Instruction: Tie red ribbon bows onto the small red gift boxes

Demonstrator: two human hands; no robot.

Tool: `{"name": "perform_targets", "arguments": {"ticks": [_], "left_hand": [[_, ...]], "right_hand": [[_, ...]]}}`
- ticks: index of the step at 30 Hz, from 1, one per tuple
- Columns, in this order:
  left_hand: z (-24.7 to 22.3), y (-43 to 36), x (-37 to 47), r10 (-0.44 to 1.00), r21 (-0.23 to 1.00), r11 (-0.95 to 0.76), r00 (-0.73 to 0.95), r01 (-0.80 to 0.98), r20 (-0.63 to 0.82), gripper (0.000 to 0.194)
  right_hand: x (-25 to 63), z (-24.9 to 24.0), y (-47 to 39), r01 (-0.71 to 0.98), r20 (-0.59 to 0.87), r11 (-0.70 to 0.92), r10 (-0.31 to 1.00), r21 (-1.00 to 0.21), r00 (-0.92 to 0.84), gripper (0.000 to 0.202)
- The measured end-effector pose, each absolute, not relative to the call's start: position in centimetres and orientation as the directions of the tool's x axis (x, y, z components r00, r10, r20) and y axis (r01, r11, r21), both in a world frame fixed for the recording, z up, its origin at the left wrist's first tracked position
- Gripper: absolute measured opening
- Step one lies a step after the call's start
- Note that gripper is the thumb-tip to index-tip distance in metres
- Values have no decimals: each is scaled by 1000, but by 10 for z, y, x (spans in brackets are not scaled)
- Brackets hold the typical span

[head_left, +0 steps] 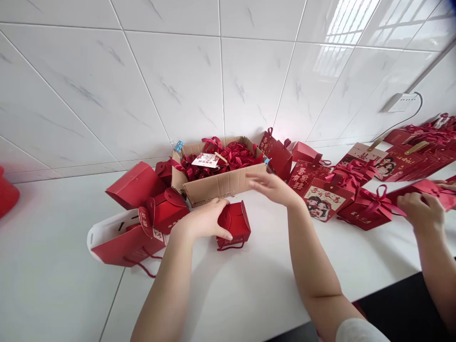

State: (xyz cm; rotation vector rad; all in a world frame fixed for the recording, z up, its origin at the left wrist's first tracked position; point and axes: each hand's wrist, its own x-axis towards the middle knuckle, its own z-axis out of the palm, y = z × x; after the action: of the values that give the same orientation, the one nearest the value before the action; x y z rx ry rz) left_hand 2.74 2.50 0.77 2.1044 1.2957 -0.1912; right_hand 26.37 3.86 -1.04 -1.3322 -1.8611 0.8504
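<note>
A small red gift box (pixel 238 219) with a corded handle stands on the white counter in front of me. My left hand (pixel 201 219) grips its left side, thumb toward the front and fingers toward the back. To the right of the box, my right hand (pixel 270 187) is raised with its fingers stretched out and nothing in them. Its fingertips overlap the front right of an open cardboard carton (pixel 213 186); whether they touch it I cannot tell. Dark red ribbons (pixel 238 154) fill the carton, with a printed card (pixel 205 160) lying on them.
Left of the carton are a red box (pixel 137 184), another red gift box (pixel 167 209) and a tipped red bag (pixel 124 242). Several ribboned red boxes (pixel 374 209) crowd the right side. There a co-worker's hand (pixel 423 209) handles a red box. A tiled wall (pixel 171 90) bounds the counter behind.
</note>
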Motion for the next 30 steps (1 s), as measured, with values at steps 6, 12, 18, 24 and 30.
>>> {"name": "perform_targets", "arguments": {"ticks": [6,12,18,24,30], "left_hand": [[9,25,29,752,431,-302,490,851,-441,92],[6,24,27,742,434,-326,512,840,-433,90],[7,24,29,734,420,-321,503,849,-457,92],[8,24,27,735,419,-322,503,849,-454,91],[9,23,27,743,408,-325,497,853,-449,93]], "right_hand": [[234,19,115,690,252,74,954,-720,162,16],[222,1,160,603,143,-33,960,-797,243,12],[247,28,139,332,275,173,916,-927,291,29],[295,69,47,-129,536,629,738,-767,411,13],[293,50,-43,92,645,760,474,-644,599,18]]}}
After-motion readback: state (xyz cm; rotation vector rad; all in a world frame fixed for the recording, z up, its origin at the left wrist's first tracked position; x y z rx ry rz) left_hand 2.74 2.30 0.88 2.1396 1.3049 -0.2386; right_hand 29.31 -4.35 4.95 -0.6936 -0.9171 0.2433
